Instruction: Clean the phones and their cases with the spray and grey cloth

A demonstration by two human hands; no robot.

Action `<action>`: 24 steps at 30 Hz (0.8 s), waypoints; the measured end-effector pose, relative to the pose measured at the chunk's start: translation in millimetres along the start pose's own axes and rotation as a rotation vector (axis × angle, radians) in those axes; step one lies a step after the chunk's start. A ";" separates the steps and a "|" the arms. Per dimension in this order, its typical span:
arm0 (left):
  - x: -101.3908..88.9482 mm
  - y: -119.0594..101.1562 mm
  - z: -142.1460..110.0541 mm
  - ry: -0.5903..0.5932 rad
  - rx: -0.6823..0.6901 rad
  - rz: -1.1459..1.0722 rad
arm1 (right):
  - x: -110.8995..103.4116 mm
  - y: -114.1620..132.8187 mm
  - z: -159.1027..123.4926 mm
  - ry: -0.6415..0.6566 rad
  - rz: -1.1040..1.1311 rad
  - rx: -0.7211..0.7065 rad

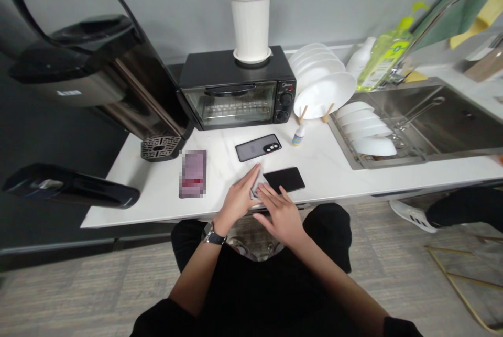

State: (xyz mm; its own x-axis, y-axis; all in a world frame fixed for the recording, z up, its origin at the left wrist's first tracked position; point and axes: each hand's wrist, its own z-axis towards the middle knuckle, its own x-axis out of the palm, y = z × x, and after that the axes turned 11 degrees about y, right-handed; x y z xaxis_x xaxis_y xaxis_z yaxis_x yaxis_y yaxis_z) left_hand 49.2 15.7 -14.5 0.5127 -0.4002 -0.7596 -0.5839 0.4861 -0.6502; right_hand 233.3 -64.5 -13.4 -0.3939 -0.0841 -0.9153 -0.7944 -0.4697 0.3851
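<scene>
My left hand, with a dark wristwatch on its wrist, and my right hand meet at the front edge of a white marble counter. Between them lies a small pale cloth, pinched by my left fingers and touched by my right. A black phone lies just beyond my right fingertips. Farther back is a phone with a grey back and camera lenses. A pixelated flat item lies left of my hands, and a small dropper bottle stands at the back.
A black toaster oven stands behind the phones, with white plates in a rack to its right. A steel sink holds white bowls. A black appliance overhangs the counter's left end. A person's white sneaker shows at right.
</scene>
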 end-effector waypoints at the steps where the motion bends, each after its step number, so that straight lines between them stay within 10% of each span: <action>1: 0.3 0.2 0.1 0.003 -0.004 0.007 | -4.5 -7.4 -11.2 -0.001 -0.009 0.020; 8: 1.4 1.2 1.7 0.005 -0.031 0.019 | -30.5 -84.1 -33.6 -0.141 -0.127 0.272; 18: -1.7 -2.7 1.4 0.005 -0.042 0.027 | 8.8 8.6 20.2 -0.002 0.047 -0.041; 24: -3.0 -5.7 2.3 0.045 -0.078 0.019 | -19.5 -47.9 -20.5 -0.038 -0.084 0.061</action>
State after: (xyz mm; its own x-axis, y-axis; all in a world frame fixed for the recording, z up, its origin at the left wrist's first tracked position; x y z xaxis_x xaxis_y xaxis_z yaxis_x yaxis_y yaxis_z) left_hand 52.4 15.9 -8.4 0.4731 -0.4269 -0.7707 -0.6414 0.4328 -0.6335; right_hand 288.6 -58.4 -16.5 -0.3415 -0.0126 -0.9398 -0.8516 -0.4189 0.3151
